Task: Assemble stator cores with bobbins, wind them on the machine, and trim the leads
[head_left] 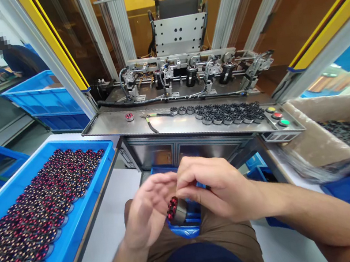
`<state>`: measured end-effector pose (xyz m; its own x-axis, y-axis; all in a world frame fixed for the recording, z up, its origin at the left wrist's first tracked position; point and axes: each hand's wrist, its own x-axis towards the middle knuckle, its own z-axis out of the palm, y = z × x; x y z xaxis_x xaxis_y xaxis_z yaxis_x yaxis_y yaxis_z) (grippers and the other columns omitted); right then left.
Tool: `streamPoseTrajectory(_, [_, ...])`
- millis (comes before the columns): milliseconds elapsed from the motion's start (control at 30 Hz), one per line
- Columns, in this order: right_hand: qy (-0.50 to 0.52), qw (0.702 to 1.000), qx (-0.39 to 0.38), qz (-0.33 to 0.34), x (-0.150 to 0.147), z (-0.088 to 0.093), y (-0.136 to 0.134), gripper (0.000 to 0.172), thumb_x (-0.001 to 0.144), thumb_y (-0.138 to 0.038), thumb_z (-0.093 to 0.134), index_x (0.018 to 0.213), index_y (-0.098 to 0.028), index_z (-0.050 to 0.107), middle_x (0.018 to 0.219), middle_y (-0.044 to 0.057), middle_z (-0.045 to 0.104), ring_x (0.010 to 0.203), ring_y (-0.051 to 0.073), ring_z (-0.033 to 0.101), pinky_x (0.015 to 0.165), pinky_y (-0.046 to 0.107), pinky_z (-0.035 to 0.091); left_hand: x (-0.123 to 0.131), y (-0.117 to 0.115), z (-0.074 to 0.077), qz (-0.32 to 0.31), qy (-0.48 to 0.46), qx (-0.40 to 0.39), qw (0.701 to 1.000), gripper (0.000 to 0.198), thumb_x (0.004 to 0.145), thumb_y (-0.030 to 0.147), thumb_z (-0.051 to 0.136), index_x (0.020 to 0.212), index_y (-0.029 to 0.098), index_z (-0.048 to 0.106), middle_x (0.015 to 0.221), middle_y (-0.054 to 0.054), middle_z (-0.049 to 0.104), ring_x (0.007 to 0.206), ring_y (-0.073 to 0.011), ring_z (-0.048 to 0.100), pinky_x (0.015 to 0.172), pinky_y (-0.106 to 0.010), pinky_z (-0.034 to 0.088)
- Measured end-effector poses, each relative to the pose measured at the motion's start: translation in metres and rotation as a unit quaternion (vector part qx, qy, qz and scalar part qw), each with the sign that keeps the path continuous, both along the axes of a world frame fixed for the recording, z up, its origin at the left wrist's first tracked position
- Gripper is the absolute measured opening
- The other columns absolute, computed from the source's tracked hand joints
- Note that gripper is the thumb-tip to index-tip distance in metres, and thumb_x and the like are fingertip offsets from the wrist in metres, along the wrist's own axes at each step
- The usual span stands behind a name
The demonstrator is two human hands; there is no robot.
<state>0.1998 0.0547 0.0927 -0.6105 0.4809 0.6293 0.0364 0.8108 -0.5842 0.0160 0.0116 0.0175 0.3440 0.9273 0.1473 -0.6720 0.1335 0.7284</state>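
My left hand (148, 209) cups a small round motor part (176, 210) with red copper windings, held in front of my lap. My right hand (219, 184) is closed over the top of the same part, its fingers pinched against it. Both hands meet just below the steel shelf (161, 126) of the machine. Several dark round parts (226, 113) lie in rows on that shelf, with one red-wound part (129, 116) apart at its left end.
A blue tray (84, 209) full of red-wound parts sits at my left. A lined cardboard box (318, 143) of dark parts stands at my right. Pliers (149, 121) lie on the shelf; three buttons (277, 116) at its right end. A person stands far left, behind blue crates (42, 101).
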Motion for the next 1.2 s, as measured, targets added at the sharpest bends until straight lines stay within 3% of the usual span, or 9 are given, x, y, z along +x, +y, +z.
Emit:
streamPoseTrajectory(133, [-0.006, 1.0, 0.023, 0.017, 0.002, -0.001, 0.003, 0.014, 0.095, -0.015, 0.059, 0.084, -0.01, 0.064, 0.073, 0.006, 0.064, 0.07, 0.012, 0.058, 0.063, 0.021, 0.05, 0.003, 0.003, -0.009, -0.192, 0.019, -0.042, 0.98, 0.054, 0.099, 0.054, 0.036, 0.102, 0.009, 0.065, 0.072, -0.012, 0.072, 0.065, -0.0235, 0.073, 0.051, -0.026, 0.053])
streamPoseTrajectory(300, [-0.004, 0.999, 0.014, -0.038, 0.006, -0.004, 0.001, 0.011, 0.096, -0.015, 0.058, 0.087, -0.013, 0.064, 0.076, 0.005, 0.064, 0.07, 0.012, 0.059, 0.064, 0.023, 0.051, 0.003, -0.002, -0.002, -0.043, 0.042, -0.002, 0.998, 0.03, 0.093, 0.039, 0.06, 0.115, 0.018, 0.063, 0.09, -0.007, 0.073, 0.07, -0.0167, 0.072, 0.058, -0.022, 0.055])
streamPoseTrajectory(500, [0.013, 0.996, 0.004, -0.094, 0.005, -0.008, -0.001, 0.013, 0.094, -0.015, 0.061, 0.082, -0.013, 0.064, 0.074, 0.004, 0.063, 0.068, 0.012, 0.058, 0.062, 0.023, 0.049, 0.007, -0.001, 0.001, 0.171, 0.057, 0.077, 0.981, 0.037, 0.07, 0.017, 0.085, 0.101, 0.027, 0.068, 0.112, -0.002, 0.067, 0.102, -0.0183, 0.067, 0.089, -0.028, 0.056])
streamPoseTrajectory(600, [0.028, 0.998, 0.008, -0.06, 0.005, -0.011, 0.002, 0.01, 0.094, -0.014, 0.061, 0.085, -0.012, 0.065, 0.075, 0.005, 0.064, 0.069, 0.012, 0.059, 0.063, 0.023, 0.05, 0.008, 0.0, -0.005, 0.156, 0.086, 0.078, 0.981, 0.041, 0.071, 0.025, 0.086, 0.109, 0.025, 0.069, 0.109, -0.006, 0.07, 0.103, -0.0201, 0.067, 0.091, -0.029, 0.055])
streamPoseTrajectory(733, [0.035, 0.999, 0.008, -0.04, 0.007, -0.013, 0.005, 0.009, 0.094, -0.015, 0.061, 0.087, -0.014, 0.065, 0.075, 0.004, 0.065, 0.071, 0.012, 0.061, 0.064, 0.023, 0.052, 0.008, -0.002, -0.009, 0.08, 0.093, 0.048, 0.991, 0.031, 0.077, 0.029, 0.081, 0.106, 0.024, 0.071, 0.107, -0.006, 0.07, 0.081, -0.0171, 0.069, 0.071, -0.028, 0.059])
streamPoseTrajectory(867, [0.059, 0.993, -0.004, -0.099, 0.006, -0.014, -0.004, 0.01, 0.094, -0.015, 0.062, 0.085, -0.016, 0.066, 0.074, 0.004, 0.066, 0.069, 0.012, 0.061, 0.062, 0.025, 0.052, 0.008, -0.001, -0.008, 0.154, 0.101, 0.083, 0.979, 0.027, 0.074, 0.025, 0.083, 0.1, 0.024, 0.075, 0.109, -0.008, 0.069, 0.097, -0.02, 0.068, 0.079, -0.028, 0.059])
streamPoseTrajectory(933, [0.081, 0.983, -0.058, -0.152, 0.002, -0.016, -0.013, 0.012, 0.092, -0.015, 0.063, 0.081, -0.016, 0.067, 0.071, 0.003, 0.066, 0.066, 0.012, 0.06, 0.06, 0.025, 0.05, 0.008, 0.002, -0.009, 0.195, 0.113, 0.093, 0.97, 0.026, 0.072, 0.021, 0.084, 0.096, 0.025, 0.076, 0.115, -0.009, 0.069, 0.107, -0.0228, 0.067, 0.086, -0.032, 0.058])
streamPoseTrajectory(1033, [0.124, 0.944, -0.265, -0.155, -0.006, -0.026, -0.026, 0.02, 0.09, -0.026, 0.067, 0.073, -0.016, 0.066, 0.066, 0.002, 0.065, 0.058, 0.011, 0.058, 0.054, 0.023, 0.049, 0.006, 0.008, -0.01, 0.2, 0.107, 0.095, 0.969, 0.026, 0.073, 0.019, 0.083, 0.096, 0.028, 0.076, 0.119, -0.007, 0.07, 0.099, -0.0219, 0.071, 0.087, -0.036, 0.058])
streamPoseTrajectory(1200, [0.201, 0.795, -0.572, -0.002, -0.023, -0.053, -0.036, 0.037, 0.08, -0.045, 0.077, 0.07, -0.014, 0.061, 0.059, 0.0, 0.065, 0.051, 0.009, 0.058, 0.05, 0.02, 0.049, 0.003, 0.014, -0.007, 0.189, 0.104, 0.099, 0.971, 0.023, 0.073, 0.023, 0.084, 0.094, 0.028, 0.076, 0.114, -0.006, 0.071, 0.092, -0.0215, 0.074, 0.085, -0.036, 0.059])
